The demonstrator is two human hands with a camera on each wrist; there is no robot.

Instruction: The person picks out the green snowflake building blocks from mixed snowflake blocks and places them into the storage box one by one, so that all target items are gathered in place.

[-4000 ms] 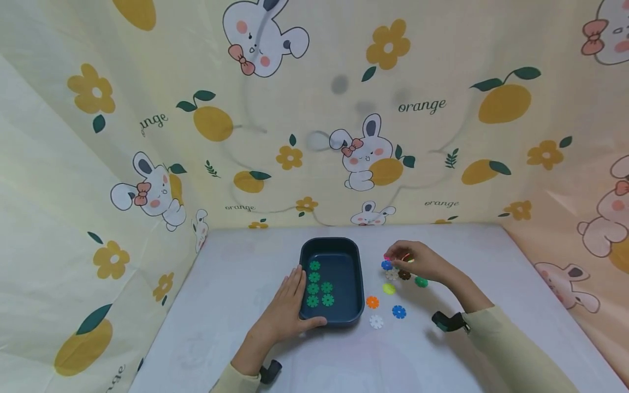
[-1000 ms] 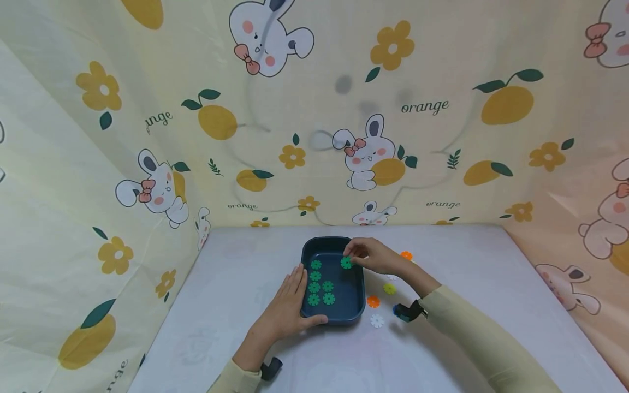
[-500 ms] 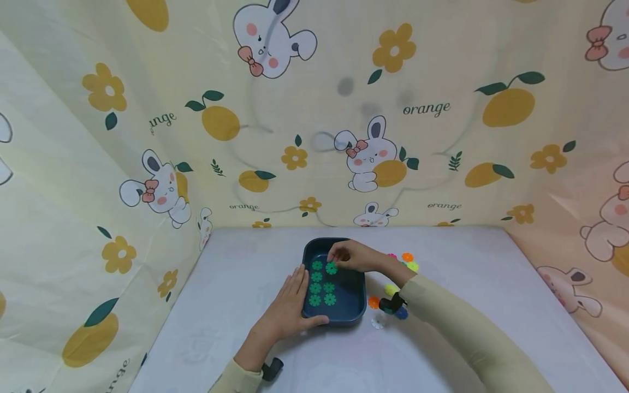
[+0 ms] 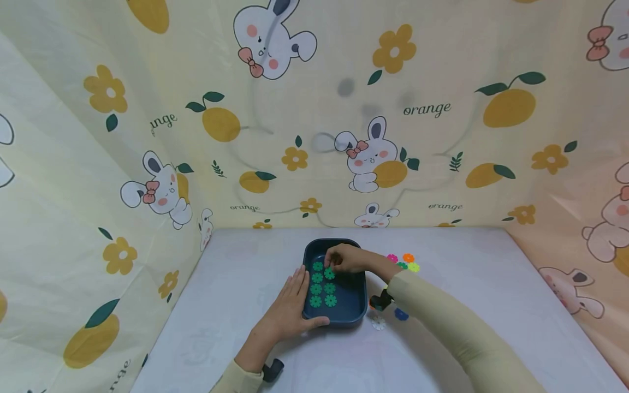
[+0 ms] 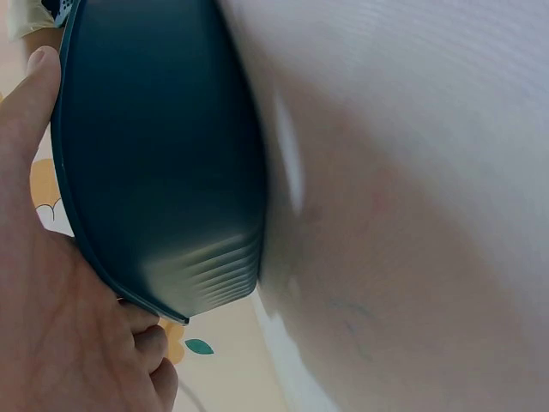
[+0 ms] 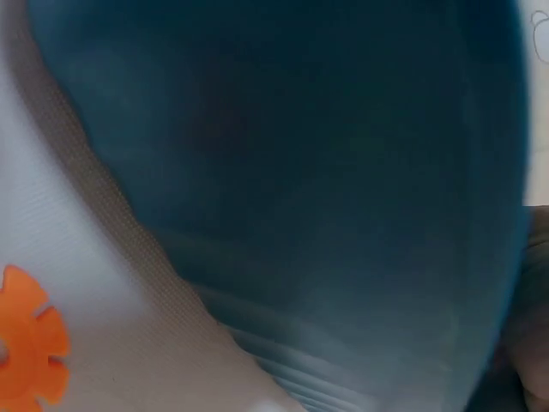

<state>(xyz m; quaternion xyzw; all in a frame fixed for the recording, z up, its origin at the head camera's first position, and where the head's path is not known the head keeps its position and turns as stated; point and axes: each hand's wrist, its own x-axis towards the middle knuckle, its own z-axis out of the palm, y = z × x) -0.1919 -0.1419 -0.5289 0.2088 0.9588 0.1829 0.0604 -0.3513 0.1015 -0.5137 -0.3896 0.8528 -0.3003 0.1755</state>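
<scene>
A dark blue tray (image 4: 351, 314) stands on the table with green snowflake discs lying flat in it in two columns. The left column (image 4: 316, 278) runs along the wall beside my left hand. My left hand (image 4: 285, 311) rests against the tray's left side, fingers straight along the rim, thumb on the near rim. Inside the tray my right hand (image 4: 348, 258) pinches a green snowflake disc (image 4: 330, 274) at the top of the right column, low over the tray floor. In the right wrist view the tray wall (image 6: 326, 189) hides most of that hand.
Right of the tray lie loose discs: pink (image 4: 392, 258), orange (image 4: 408, 257), yellow-green (image 4: 414, 267), blue (image 4: 401, 314) and white (image 4: 378, 323). My right forearm (image 4: 442, 311) passes over some of them. A printed curtain (image 4: 314, 109) hangs behind the white table (image 4: 236, 284).
My right hand has gone from the loose discs on the right into the tray, carrying a green disc leftward and then lower to the right column. The left hand stays at the tray.
</scene>
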